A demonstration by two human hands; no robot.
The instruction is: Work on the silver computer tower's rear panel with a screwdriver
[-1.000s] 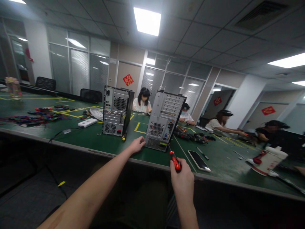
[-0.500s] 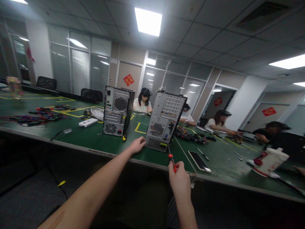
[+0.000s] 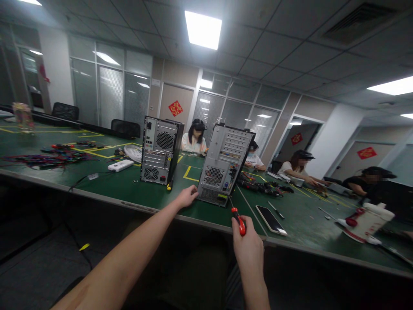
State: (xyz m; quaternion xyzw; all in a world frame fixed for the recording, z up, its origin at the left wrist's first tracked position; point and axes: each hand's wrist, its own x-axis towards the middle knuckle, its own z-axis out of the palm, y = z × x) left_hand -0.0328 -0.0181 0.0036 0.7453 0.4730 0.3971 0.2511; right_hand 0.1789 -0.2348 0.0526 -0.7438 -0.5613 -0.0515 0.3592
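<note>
A grey computer case [image 3: 217,176] stands upright on the green table, its back panel with ports and vents facing me. My left hand [image 3: 188,196] is at its lower left edge, with the fingers curled against the metal. Held in my right hand [image 3: 248,239] is a red and black screwdriver [image 3: 238,221]. Its thin shaft points up to the lower right corner of the case; I cannot tell whether the tip touches. A second computer case [image 3: 158,150] stands to the left, with a yellow-tipped tool [image 3: 169,186] at its foot.
Right of the case lie a phone [image 3: 271,219], a thin tool [image 3: 275,210] and black cables [image 3: 261,184]. A white cup [image 3: 369,221] stands farther right. Bundled wires [image 3: 48,158] and a white power strip [image 3: 120,165] lie left. Several people sit across the table.
My right hand has shifted slightly right and down, and more of the screwdriver's red handle shows. My left hand stays at the case. The view has moved slightly.
</note>
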